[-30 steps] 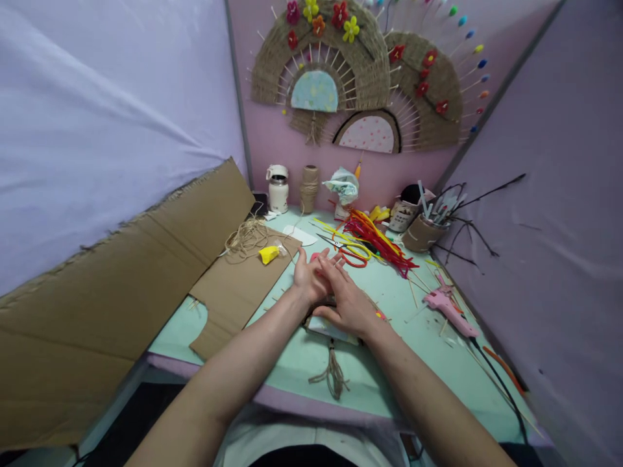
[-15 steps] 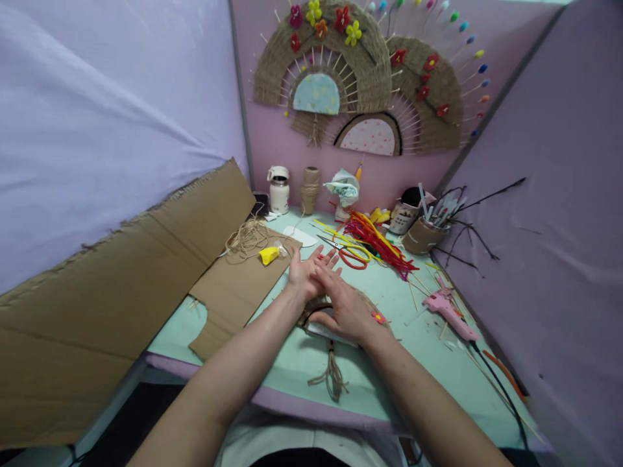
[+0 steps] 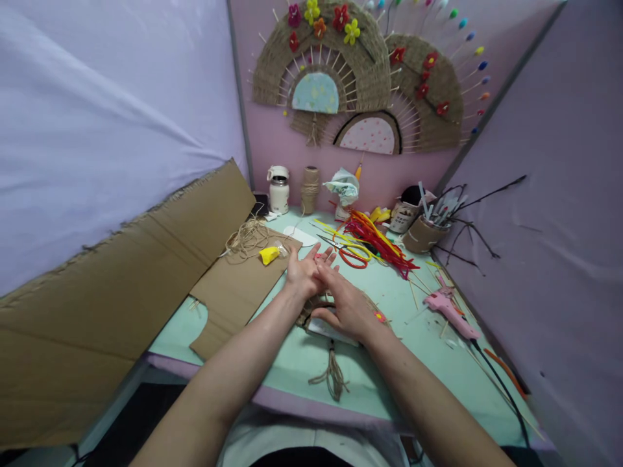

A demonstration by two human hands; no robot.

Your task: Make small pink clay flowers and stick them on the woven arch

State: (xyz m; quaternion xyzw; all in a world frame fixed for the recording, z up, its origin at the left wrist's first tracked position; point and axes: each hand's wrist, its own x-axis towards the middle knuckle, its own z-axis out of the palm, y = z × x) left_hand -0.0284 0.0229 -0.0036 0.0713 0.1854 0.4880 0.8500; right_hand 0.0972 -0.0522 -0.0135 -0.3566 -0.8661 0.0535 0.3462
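My left hand (image 3: pixel 305 271) is turned palm up with its fingers spread. A small pinkish-red bit (image 3: pixel 318 257) shows at its fingers; it is too small to name. My right hand (image 3: pixel 348 301) lies across the left palm, fingers stretched out and the thumb apart. Under both hands rests a small woven twine fan (image 3: pixel 311 310), partly covered. It has a pale half-round centre (image 3: pixel 331 331), a pink flower (image 3: pixel 379 316) at its right side and a twine tassel (image 3: pixel 333 376) hanging toward me.
Cardboard (image 3: pixel 243 285) with loose twine (image 3: pixel 250 240) and a yellow piece (image 3: pixel 268 255) lies left. Scissors (image 3: pixel 353 258) and red and yellow pipe cleaners (image 3: pixel 379 243) lie beyond my hands. A pink glue gun (image 3: pixel 452 312) with its cord is at right. Jars and twigs (image 3: pixel 474 243) stand behind.
My right hand has shifted slightly over the left palm, its fingertips drawn back a little. The left hand stays palm up, and the fan has not visibly moved.
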